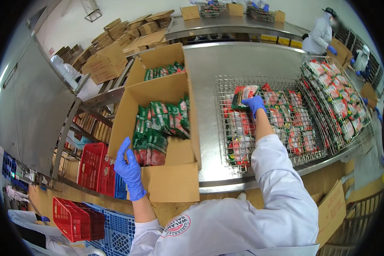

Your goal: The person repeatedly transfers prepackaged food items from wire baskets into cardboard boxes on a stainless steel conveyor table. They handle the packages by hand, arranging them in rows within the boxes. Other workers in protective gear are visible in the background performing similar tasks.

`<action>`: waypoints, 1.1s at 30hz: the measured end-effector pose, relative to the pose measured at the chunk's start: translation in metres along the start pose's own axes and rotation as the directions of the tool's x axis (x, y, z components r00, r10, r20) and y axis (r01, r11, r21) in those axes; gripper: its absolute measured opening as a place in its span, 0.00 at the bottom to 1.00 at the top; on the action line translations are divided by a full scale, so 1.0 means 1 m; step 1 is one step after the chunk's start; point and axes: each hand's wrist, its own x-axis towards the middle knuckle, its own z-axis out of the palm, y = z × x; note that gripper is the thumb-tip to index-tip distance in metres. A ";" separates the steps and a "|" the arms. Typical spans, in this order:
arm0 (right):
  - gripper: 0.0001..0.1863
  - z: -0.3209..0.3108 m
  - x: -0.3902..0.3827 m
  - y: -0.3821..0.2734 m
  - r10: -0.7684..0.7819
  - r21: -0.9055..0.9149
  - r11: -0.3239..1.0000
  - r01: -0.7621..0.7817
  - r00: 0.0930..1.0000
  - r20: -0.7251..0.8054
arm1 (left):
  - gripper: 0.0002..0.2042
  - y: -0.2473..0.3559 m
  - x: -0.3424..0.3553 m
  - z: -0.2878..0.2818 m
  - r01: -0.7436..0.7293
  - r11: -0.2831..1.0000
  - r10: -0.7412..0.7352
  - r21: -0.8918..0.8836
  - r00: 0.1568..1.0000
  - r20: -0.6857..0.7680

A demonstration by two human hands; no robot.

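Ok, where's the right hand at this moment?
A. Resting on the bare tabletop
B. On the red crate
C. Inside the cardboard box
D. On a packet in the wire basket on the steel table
D: the right hand, in a blue glove, grips a red and green packet over the wire basket on the steel table, while the left hand rests at the cardboard box edge.
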 end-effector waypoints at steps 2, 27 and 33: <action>0.29 0.000 -0.017 -0.016 -0.091 -0.018 0.996 0.090 0.991 -0.096 | 0.13 -0.011 0.002 -0.017 -0.018 0.999 0.018 -0.027 1.000 -0.022; 0.27 -0.081 -0.323 -0.098 -0.648 0.228 0.754 0.615 0.753 0.112 | 0.11 0.043 -0.060 -0.033 -0.018 0.814 0.146 -0.580 0.974 0.175; 0.27 -0.130 -0.266 0.139 -0.488 -0.574 0.658 0.488 0.856 0.168 | 0.15 0.125 -0.097 0.045 0.241 0.682 0.263 -0.691 0.800 0.539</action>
